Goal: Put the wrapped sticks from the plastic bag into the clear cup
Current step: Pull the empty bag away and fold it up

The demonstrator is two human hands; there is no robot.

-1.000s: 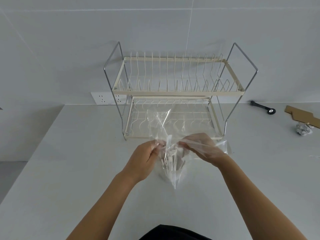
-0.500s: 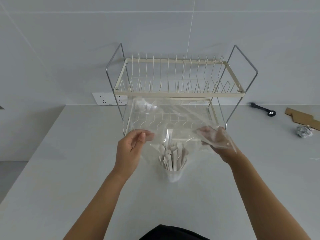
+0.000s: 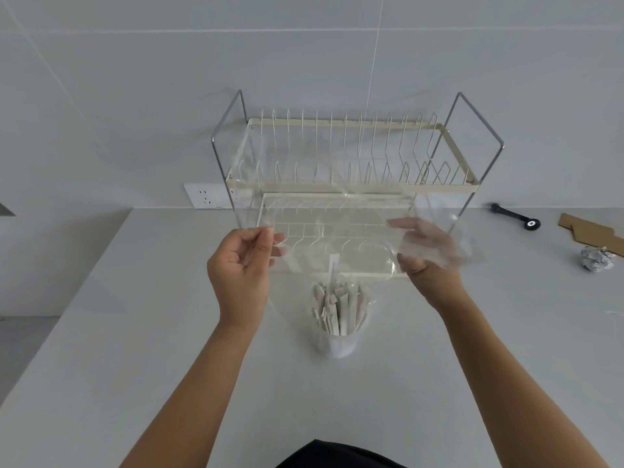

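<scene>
I hold the transparent plastic bag (image 3: pixel 337 224) stretched above the white table (image 3: pixel 135 332): left hand (image 3: pixel 241 268) grip pinches its left edge, right hand (image 3: pixel 427 256) grip clutches its right. The paper-wrapped sticks (image 3: pixel 339 307) stand in the clear plastic cup (image 3: pixel 336 339) below.

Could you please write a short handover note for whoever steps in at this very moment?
Left hand: pinching the left edge of the clear plastic bag.
Right hand: gripping the right edge, partly behind the film.
Bag: stretched above the counter, looks empty.
Pale paper-wrapped sticks: upright in the clear plastic cup; one pokes higher.
Done: sticks in the cup.
Left: put the bag down.
</scene>
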